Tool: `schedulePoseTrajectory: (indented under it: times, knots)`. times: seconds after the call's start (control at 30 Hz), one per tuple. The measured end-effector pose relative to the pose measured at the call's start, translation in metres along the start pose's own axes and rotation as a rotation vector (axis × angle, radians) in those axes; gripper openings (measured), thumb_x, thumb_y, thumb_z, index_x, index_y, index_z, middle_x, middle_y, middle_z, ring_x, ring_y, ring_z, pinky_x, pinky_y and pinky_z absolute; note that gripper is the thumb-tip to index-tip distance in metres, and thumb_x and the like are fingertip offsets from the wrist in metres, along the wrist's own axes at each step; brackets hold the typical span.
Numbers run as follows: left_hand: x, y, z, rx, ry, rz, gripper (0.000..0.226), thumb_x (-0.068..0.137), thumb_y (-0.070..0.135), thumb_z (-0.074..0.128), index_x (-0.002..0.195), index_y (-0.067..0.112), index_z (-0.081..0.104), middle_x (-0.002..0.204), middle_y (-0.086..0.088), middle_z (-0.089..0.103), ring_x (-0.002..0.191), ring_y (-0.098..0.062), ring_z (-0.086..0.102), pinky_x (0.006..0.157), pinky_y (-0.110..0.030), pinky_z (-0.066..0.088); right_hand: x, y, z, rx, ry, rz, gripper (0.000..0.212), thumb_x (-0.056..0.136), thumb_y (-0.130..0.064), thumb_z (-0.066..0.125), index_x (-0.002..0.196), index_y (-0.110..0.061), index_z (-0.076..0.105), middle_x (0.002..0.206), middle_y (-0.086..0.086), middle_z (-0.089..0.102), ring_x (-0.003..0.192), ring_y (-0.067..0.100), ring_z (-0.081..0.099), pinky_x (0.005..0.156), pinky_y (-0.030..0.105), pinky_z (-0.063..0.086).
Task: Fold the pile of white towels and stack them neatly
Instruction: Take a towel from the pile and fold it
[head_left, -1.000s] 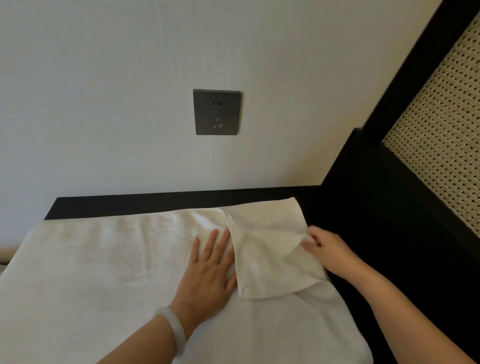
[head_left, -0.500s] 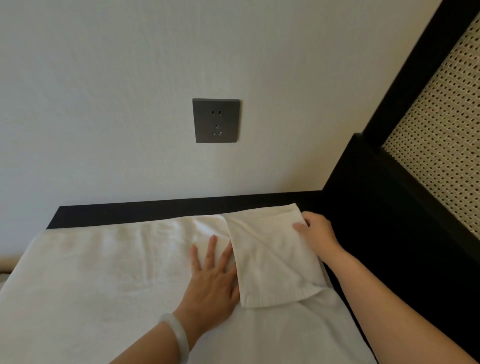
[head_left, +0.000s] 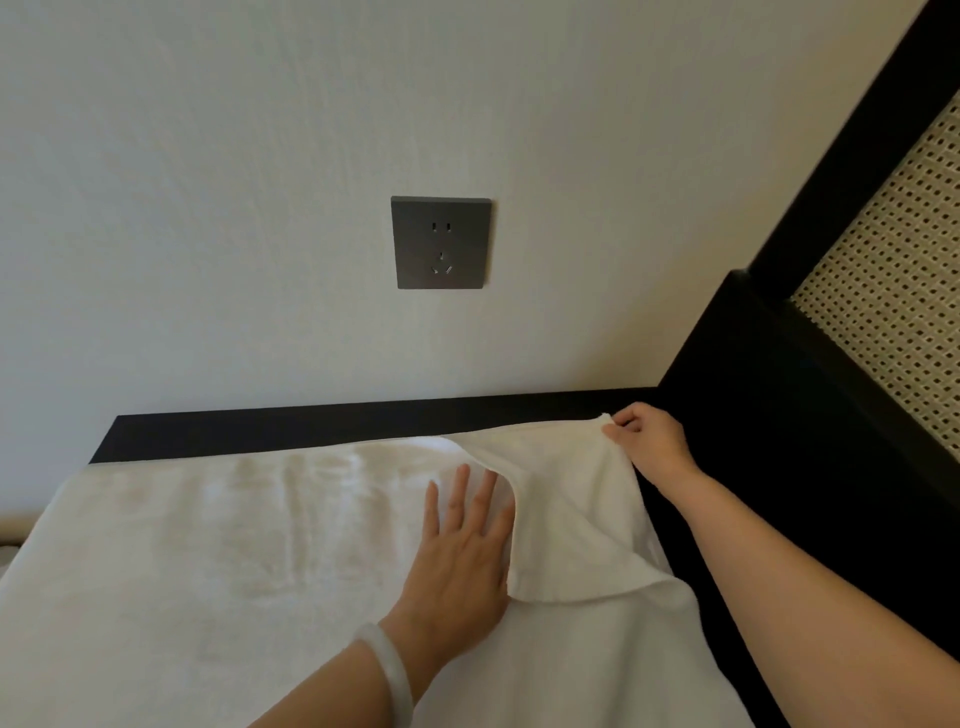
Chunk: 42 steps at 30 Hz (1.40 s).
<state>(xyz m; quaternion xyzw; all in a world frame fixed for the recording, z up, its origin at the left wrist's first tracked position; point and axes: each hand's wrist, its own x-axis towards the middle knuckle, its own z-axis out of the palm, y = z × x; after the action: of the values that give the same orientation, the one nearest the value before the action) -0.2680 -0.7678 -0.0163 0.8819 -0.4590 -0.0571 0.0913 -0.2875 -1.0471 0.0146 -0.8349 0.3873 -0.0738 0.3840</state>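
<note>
Change, right hand: compared with half a second earlier, the right hand (head_left: 649, 441) had moved farther toward the back right, carrying the corner of the folded flap (head_left: 571, 519) with it.
Change, left hand: the left hand (head_left: 462, 545) had stayed in the same spot.
Right hand state: thumb and fingers pinched the flap's far corner, lifted slightly.
Left hand state: palm down, fingers spread, pressed flat on the towel (head_left: 208, 561).
Towel location: spread across the dark table (head_left: 311, 428), under the left hand.
Flap location: between the two hands, its curved left edge touching the left hand's right side.
</note>
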Motion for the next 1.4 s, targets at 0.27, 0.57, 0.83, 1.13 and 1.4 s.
schedulePoseTrajectory:
  times: [0.27, 0.57, 0.83, 1.13, 1.4]
  knots:
    - [0.063, 0.010, -0.025, -0.100, 0.011, -0.004, 0.062, 0.096, 0.043, 0.047, 0.149, 0.018, 0.028, 0.151, -0.003, 0.029, 0.141, -0.027, 0.026, 0.117, -0.040, 0.023, -0.074, 0.010, -0.045, 0.068, -0.147, 0.019, 0.017, 0.095, -0.023, 0.064, 0.083, -0.010, 0.066, 0.075, 0.006, 0.069, 0.070, 0.020, 0.066, 0.069, 0.040, 0.057]
    - [0.135, 0.014, -0.035, 0.023, -0.125, 0.123, 0.056, 0.103, 0.035, 0.044, 0.154, 0.036, 0.023, 0.155, 0.000, 0.027, 0.135, -0.029, 0.030, 0.111, -0.045, 0.026, -0.147, 0.063, -0.052, 0.115, -0.327, 0.273, 0.022, 0.094, -0.036, 0.065, 0.094, -0.014, 0.069, 0.086, 0.001, 0.073, 0.080, 0.014, 0.069, 0.069, 0.025, 0.054]
    - [0.172, 0.034, -0.037, -0.162, -0.128, 0.141, 0.054, 0.095, 0.021, 0.060, 0.146, 0.023, 0.038, 0.139, -0.007, 0.046, 0.130, -0.029, 0.040, 0.110, -0.040, 0.032, -0.164, 0.082, -0.047, 0.038, -0.278, 0.404, 0.020, 0.086, -0.029, 0.076, 0.087, -0.012, 0.066, 0.086, 0.008, 0.072, 0.080, 0.018, 0.069, 0.065, 0.023, 0.050]
    - [0.195, 0.048, -0.033, -0.248, -0.209, 0.227, 0.059, 0.089, 0.011, 0.068, 0.142, 0.028, 0.048, 0.133, -0.006, 0.043, 0.125, -0.028, 0.045, 0.109, -0.040, 0.038, -0.191, 0.068, -0.043, 0.020, -0.290, 0.401, 0.010, 0.085, -0.024, 0.075, 0.089, -0.021, 0.066, 0.093, -0.004, 0.070, 0.088, 0.012, 0.066, 0.086, 0.034, 0.055]
    - [0.150, 0.106, -0.064, -0.071, -0.524, 0.893, 0.048, 0.087, 0.019, 0.072, 0.130, 0.036, 0.059, 0.125, 0.014, 0.062, 0.124, -0.008, 0.043, 0.108, -0.031, 0.024, -0.211, 0.057, -0.044, 0.145, -0.109, 0.243, 0.042, 0.088, -0.002, 0.068, 0.104, -0.041, 0.064, 0.104, -0.016, 0.059, 0.092, 0.001, 0.058, 0.080, 0.014, 0.044]
